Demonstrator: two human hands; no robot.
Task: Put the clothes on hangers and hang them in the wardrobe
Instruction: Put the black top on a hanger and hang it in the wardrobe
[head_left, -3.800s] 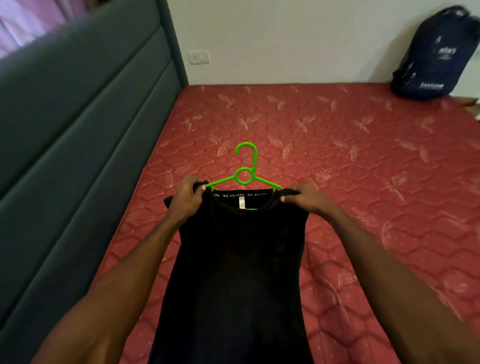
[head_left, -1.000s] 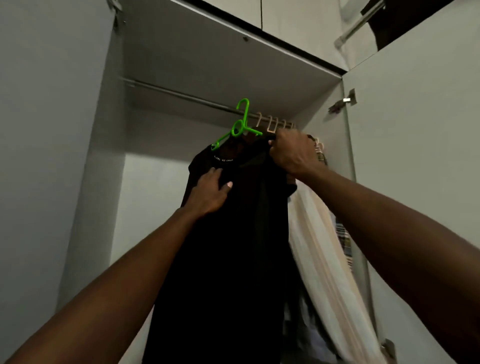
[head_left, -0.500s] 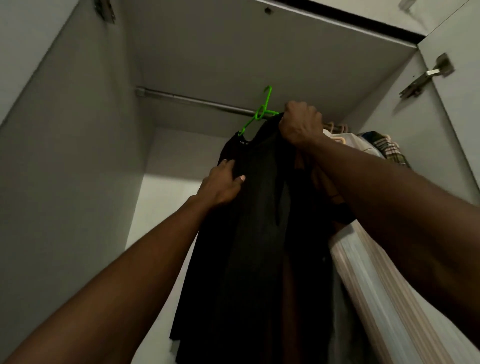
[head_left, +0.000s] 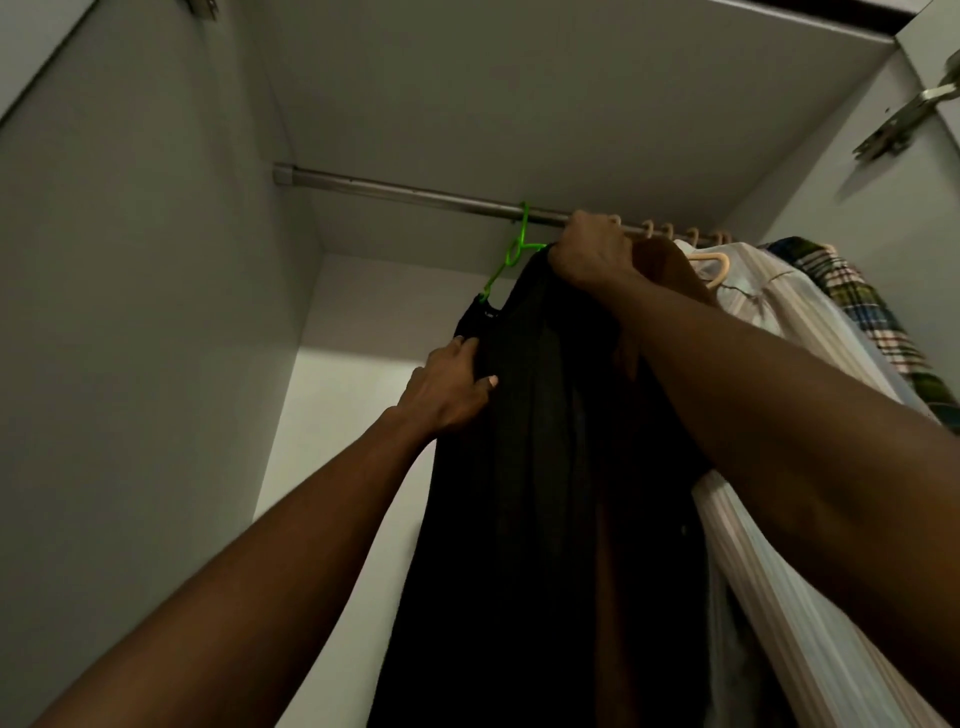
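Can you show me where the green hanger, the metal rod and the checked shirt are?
green hanger (head_left: 511, 254), head view, on its neck.
metal rod (head_left: 395, 188), head view, on its bare stretch.
checked shirt (head_left: 852, 291), head view, on its shoulder.

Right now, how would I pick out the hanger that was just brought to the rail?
Find the metal rail running across the top of the wardrobe. Left of the row of pale hanger hooks, beside the right hand, one hook sits on the rail alone. It is the green hanger, the only bright green one, carrying the black garment.
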